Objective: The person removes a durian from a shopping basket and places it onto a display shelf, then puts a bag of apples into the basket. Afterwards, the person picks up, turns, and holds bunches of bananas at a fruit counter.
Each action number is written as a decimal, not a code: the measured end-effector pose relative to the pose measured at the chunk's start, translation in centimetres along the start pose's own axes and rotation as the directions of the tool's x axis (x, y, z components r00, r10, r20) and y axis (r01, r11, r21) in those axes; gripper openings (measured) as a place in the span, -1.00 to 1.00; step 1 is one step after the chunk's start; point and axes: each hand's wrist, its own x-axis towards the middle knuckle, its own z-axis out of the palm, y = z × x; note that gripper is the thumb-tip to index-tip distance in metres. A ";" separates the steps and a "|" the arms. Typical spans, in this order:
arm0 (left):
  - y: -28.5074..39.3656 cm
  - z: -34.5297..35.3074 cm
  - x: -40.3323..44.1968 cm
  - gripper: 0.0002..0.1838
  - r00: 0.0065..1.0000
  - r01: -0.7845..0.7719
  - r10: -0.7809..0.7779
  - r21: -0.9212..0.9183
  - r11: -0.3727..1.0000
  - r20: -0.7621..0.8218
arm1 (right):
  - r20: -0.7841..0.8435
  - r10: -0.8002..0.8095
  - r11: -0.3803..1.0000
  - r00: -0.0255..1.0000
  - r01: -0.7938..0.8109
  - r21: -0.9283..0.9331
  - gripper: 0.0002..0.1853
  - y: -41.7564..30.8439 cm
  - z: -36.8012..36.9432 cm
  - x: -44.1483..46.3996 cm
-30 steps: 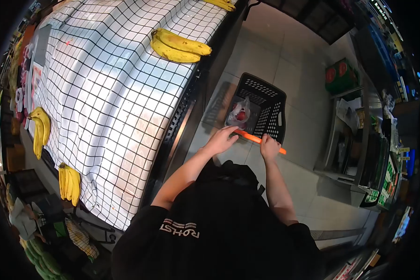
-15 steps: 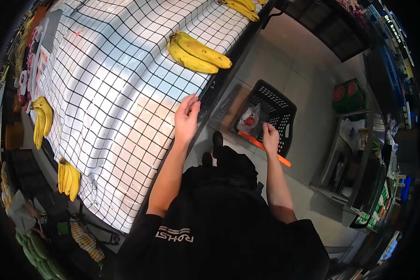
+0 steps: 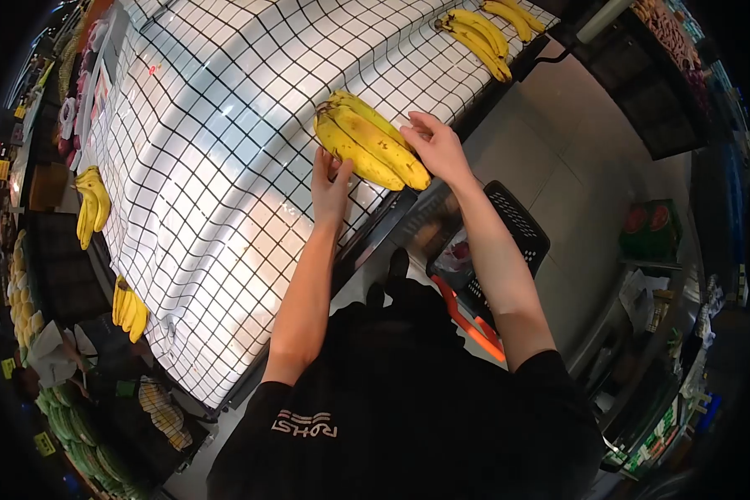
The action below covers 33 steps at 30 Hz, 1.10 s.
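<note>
A bunch of yellow bananas [image 3: 367,142] with brown specks lies near the edge of the checkered cloth [image 3: 233,192]. My left hand [image 3: 331,185] is at its near left side, thumb and fingers apart, with the fingertips at or just under the peel. On the other side, my right hand [image 3: 435,150] is beside the bananas, fingers spread and slightly curled. Neither hand is closed round the bunch. Whether the fingertips touch the peel is hard to tell.
Below my right forearm, a black basket [image 3: 521,229] with an orange handle [image 3: 468,321] stands on the floor, a plastic bag inside. More bananas [image 3: 479,37] lie at the table's far end, others [image 3: 129,310] at its left edge. A watermelon-print box [image 3: 650,232] is at right.
Both hands have moved up to the banana bunch. My right hand has let go of the orange handle and left the basket. The view has shifted.
</note>
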 end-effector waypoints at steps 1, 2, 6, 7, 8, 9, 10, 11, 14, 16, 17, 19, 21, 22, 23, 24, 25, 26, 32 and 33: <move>0.2 0.1 0.1 -0.23 1.000 0.011 -0.012 0.073 0.997 0.014 | 0.016 -0.002 1.000 1.000 0.002 0.008 -0.39 0.1 0.5 1.0; 0.4 0.2 0.3 -0.30 0.999 0.020 -0.024 0.147 0.989 0.027 | 0.089 -0.008 0.999 0.996 0.011 -0.034 -0.27 0.2 1.1 1.9; 2.6 1.9 0.2 -0.51 1.000 0.030 -0.030 0.112 0.993 0.000 | 0.366 0.008 0.998 0.930 0.016 -0.064 -0.12 1.1 2.9 4.9; 2.7 2.0 0.3 -0.50 0.999 0.046 -0.044 0.137 0.990 -0.017 | 0.424 0.038 0.999 0.905 -0.027 -0.032 -0.17 0.4 2.9 5.2; 2.7 2.1 0.4 -0.50 0.999 0.043 -0.041 0.139 0.989 -0.021 | 0.427 0.034 0.999 0.903 -0.024 -0.028 -0.17 1.3 3.5 5.7; 2.6 2.1 0.5 -0.51 1.000 0.026 -0.023 0.143 0.989 -0.021 | 0.422 -0.031 0.999 0.906 0.018 0.034 -0.19 1.7 4.2 5.7; 2.5 2.2 0.4 -0.51 1.000 0.009 -0.005 0.142 0.990 -0.024 | 0.411 -0.059 0.998 0.910 0.041 0.054 -0.22 2.0 4.3 5.8; 2.5 2.4 0.4 -0.50 1.000 0.009 -0.007 0.073 0.997 -0.027 | 0.399 -0.088 0.995 0.913 0.064 0.073 -0.26 2.3 4.3 5.7; 2.8 2.0 0.2 -0.48 1.000 0.003 -0.001 0.085 0.996 -0.028 | 0.384 -0.038 0.955 0.922 -0.080 0.286 -0.08 1.5 4.7 5.1; 1.8 1.3 0.5 -0.47 1.000 -0.018 0.020 0.072 0.997 -0.022 | 0.365 -0.067 0.962 0.928 -0.037 0.270 -0.13 1.5 5.2 4.7; 1.6 1.2 0.6 -0.47 0.999 -0.024 0.023 -0.012 1.000 -0.022 | 0.339 -0.085 0.966 0.937 -0.005 0.257 -0.16 1.5 5.4 4.5; 1.9 0.8 0.7 -0.47 1.000 0.006 -0.006 -0.077 0.997 0.006 | 0.331 -0.051 0.949 0.942 -0.057 0.309 -0.13 1.0 5.4 4.2; 2.4 0.6 0.6 -0.45 0.999 -0.024 0.025 -0.075 0.997 0.020 | 0.390 0.060 0.866 0.919 -0.243 0.437 -0.16 -0.1 5.1 3.3; 2.9 0.5 0.5 -0.44 0.999 -0.041 0.042 -0.067 0.997 0.023 | 0.384 0.052 0.870 0.922 -0.231 0.436 -0.16 -1.5 4.6 2.7; 3.3 0.2 0.5 -0.44 0.998 -0.048 0.050 -0.071 0.996 0.027 | 0.406 0.086 0.802 0.910 -0.305 0.514 -0.18 -2.8 4.2 2.0; 4.0 -0.1 0.3 -0.42 0.998 -0.044 0.044 -0.003 0.999 0.039 | 0.433 0.118 0.720 0.894 -0.377 0.582 -0.20 -3.5 4.1 1.3; 4.6 -0.3 0.1 -0.40 0.998 -0.041 0.038 0.064 0.997 0.050 | 0.388 0.134 0.678 0.912 -0.370 0.636 -0.30 -3.3 4.6 1.0; 5.1 -0.3 -0.2 -0.40 0.998 -0.046 0.043 0.060 0.997 0.052 | 0.385 0.130 0.682 0.914 -0.364 0.635 -0.30 -3.7 4.8 0.5; 8.7 -0.2 -3.9 -0.37 0.986 -0.137 0.153 -0.217 0.966 0.060 | 0.408 0.164 0.352 0.898 -0.440 0.826 -0.52 -8.0 5.5 -4.5; 9.3 -0.3 -4.4 -0.37 0.992 -0.052 0.092 -0.365 0.930 0.092 | 0.405 0.171 0.352 0.898 -0.440 0.826 -0.51 -8.6 5.6 -5.4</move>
